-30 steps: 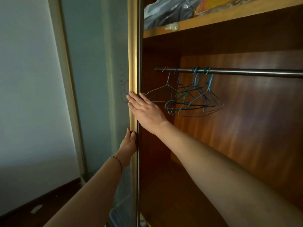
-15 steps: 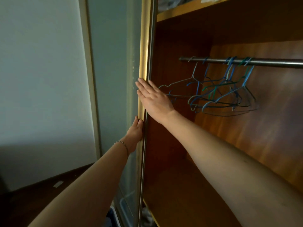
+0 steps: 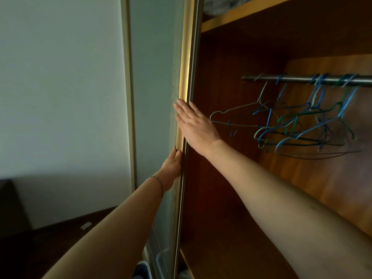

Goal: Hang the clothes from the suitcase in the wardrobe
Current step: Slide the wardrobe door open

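The wardrobe (image 3: 231, 178) stands open on its right side, its dark wooden interior in view, with a metal rail (image 3: 306, 79) running across the upper part and a cluster of bare wire hangers (image 3: 298, 125) hooked on it (blue, green and grey, crowded together and tilted at different angles). No clothes or suitcase show in this view. The sliding door (image 3: 157, 97), a frosted pale panel with a golden frame edge (image 3: 185, 77), sits just left of the opening. The right hand (image 3: 196, 124) lies flat against that frame edge with its fingers straight and together, pressing on it and grasping nothing. Below it, the left hand (image 3: 172, 165) touches the same edge from the door's outer side, fingertips at the frame; whether its fingers curl round the edge I cannot tell. A thin bracelet (image 3: 156, 179) circles the left wrist. A lighter wooden shelf (image 3: 241, 15) crosses above the rail, with some bagged items barely visible on top. To the left are a pale wall (image 3: 60, 97) and dark floor (image 3: 50, 248)
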Demonstrator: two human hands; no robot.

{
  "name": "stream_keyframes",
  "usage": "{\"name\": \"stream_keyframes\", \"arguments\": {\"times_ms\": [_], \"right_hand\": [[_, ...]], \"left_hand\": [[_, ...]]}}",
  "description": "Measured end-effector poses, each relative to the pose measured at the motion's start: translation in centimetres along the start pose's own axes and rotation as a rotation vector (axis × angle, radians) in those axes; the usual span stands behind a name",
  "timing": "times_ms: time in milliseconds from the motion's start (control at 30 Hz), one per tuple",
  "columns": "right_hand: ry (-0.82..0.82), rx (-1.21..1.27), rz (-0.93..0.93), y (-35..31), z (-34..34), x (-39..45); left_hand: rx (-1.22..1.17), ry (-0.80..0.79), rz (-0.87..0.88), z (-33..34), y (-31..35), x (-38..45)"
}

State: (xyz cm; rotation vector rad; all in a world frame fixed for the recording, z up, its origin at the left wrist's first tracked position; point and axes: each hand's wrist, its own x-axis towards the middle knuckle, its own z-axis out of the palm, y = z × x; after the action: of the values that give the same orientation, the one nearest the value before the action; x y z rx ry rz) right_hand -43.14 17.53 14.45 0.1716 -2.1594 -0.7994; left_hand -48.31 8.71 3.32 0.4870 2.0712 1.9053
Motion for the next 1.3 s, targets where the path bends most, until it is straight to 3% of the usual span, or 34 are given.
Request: {"name": "stream_keyframes", "arguments": {"times_ms": [200,567,1067,1300], "right_hand": [[-0.033,0.043,-0.002,0.1,0.8,0.6],[-0.058,0.139,-0.003,-0.1,1.6,2.0],[-0.102,0.174,-0.005,-0.4,2.7,3.3],[-0.264,0.098,-0.030,-0.2,2.0,3.9]], "left_hand": [[-0.032,0.027,-0.043,-0.1,0.3,0.6],[-0.122,0.269,-0.003,0.3,1.9,0.5],[-0.064,0.157,-0.114,-1.3,2.5,-0.1],[-0.046,0.141,-0.172,-2.1,3.7,-3.8]]}}
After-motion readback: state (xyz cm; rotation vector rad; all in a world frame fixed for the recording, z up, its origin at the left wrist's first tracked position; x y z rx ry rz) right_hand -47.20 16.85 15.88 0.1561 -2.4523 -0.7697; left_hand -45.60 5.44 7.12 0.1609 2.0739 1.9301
